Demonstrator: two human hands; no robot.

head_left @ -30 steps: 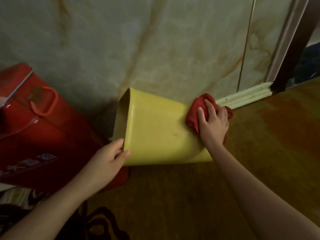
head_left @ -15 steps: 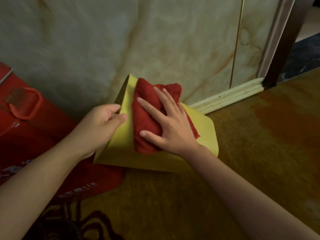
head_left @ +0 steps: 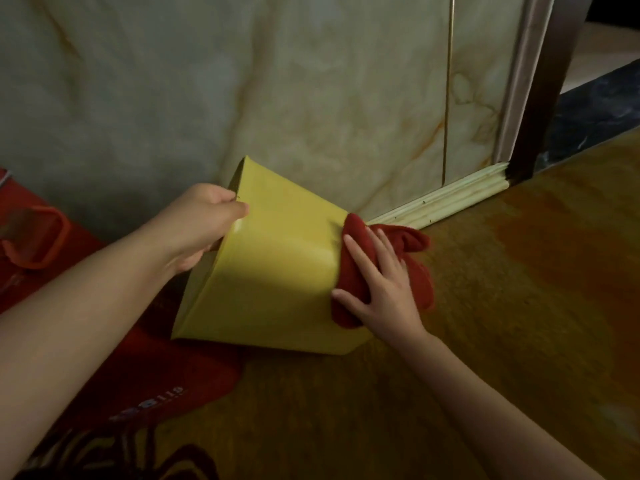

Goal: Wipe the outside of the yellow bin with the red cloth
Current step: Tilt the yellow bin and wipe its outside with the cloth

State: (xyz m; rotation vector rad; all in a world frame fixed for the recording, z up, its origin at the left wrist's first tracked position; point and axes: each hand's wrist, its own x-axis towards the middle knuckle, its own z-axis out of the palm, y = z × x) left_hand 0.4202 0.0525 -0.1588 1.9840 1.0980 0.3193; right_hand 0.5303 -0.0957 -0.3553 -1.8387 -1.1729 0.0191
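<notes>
The yellow bin [head_left: 277, 271] lies tipped on its side on the floor, its open mouth facing left and its base to the right. My left hand [head_left: 201, 223] grips the rim at the mouth, thumb on the outer wall. My right hand [head_left: 377, 285] lies flat, fingers spread, pressing the red cloth [head_left: 415, 268] against the bin's base end. The cloth bunches out past my fingers onto the floor side. The bin's inside is hidden.
A red bag [head_left: 41, 244] with an orange handle sits at the left, partly under the bin's mouth. A marbled wall [head_left: 311, 81] with a pale skirting board [head_left: 460, 197] stands right behind. Brown floor [head_left: 519, 306] stretches right; a dark door frame [head_left: 540, 116] rises at the far right.
My right hand has slid the red cloth from the bin's mouth end down its upper side to the base end. My left hand has kept its grip on the rim.
</notes>
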